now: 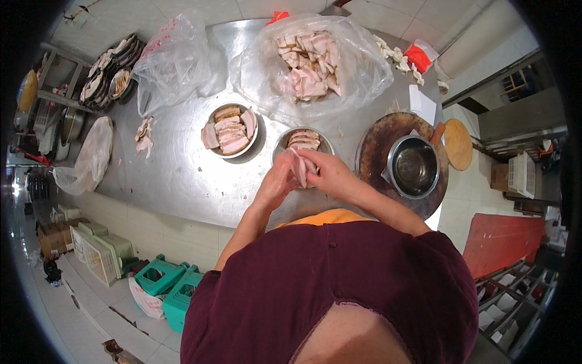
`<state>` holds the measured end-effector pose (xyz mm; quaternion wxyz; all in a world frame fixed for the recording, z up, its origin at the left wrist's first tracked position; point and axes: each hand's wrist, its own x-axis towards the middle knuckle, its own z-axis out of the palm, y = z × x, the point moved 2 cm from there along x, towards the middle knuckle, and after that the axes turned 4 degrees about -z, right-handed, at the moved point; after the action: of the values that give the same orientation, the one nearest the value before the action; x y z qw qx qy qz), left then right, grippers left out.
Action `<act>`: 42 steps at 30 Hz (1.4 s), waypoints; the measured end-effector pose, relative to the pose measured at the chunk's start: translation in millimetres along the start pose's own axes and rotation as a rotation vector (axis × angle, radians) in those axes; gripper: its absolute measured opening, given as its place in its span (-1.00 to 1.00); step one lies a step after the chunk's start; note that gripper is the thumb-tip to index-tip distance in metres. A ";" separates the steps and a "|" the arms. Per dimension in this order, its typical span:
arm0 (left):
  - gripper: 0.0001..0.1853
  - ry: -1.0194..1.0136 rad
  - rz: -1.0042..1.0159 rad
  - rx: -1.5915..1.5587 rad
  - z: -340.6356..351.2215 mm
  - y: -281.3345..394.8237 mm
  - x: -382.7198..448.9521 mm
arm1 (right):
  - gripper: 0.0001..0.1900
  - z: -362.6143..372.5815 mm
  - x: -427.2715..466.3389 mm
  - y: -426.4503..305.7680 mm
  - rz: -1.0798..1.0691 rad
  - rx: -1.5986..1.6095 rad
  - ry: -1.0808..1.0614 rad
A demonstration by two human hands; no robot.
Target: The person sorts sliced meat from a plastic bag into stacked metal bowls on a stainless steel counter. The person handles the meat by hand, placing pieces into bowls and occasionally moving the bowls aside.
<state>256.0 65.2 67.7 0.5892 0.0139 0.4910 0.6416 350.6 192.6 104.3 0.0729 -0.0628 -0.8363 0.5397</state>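
Both my left hand (278,178) and my right hand (331,172) grip a few thin slices of pork belly (300,169) between them. They are over the near side of a metal bowl (328,143), where a row of pork slices (303,138) lies; my hands hide the bowl's front part. To the left, a second metal bowl (254,142) holds stacked pork belly slices (233,134), with single slices leaning at its sides. Beyond the bowls, a large clear plastic bag (363,77) lies spread around a heap of cut pork (313,59).
At right, a round wooden chopping block (373,159) carries an empty steel bowl (413,166) and a wooden-handled tool (437,133). A plastic bag (173,68), filled bowls (113,68) and meat scraps (144,136) occupy the left of the steel table (173,191). Green stools (159,275) stand below.
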 end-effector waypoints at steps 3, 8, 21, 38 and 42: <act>-0.35 -0.066 0.018 0.033 4.6 -8.4 1.9 | -0.53 5.4 -5.0 2.0 0.061 -0.007 0.017; -0.52 -0.127 -0.006 -0.050 -4.7 -6.7 -11.2 | -0.63 6.0 -13.5 51.4 0.241 0.330 0.039; -0.80 0.499 0.490 1.332 -17.1 -15.5 17.6 | -0.59 23.9 5.3 85.9 0.261 -0.175 0.207; -0.56 0.236 0.122 0.378 -36.4 2.1 28.6 | -0.84 31.5 27.8 93.1 -0.215 -0.663 0.104; -0.46 0.021 -0.024 -0.165 -42.8 2.5 22.5 | -0.77 32.5 28.9 97.1 -0.146 -0.650 0.008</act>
<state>221.8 56.7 34.6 0.5906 -0.0474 0.4428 0.6730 318.6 208.6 4.1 0.0909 -0.0246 -0.9668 0.2376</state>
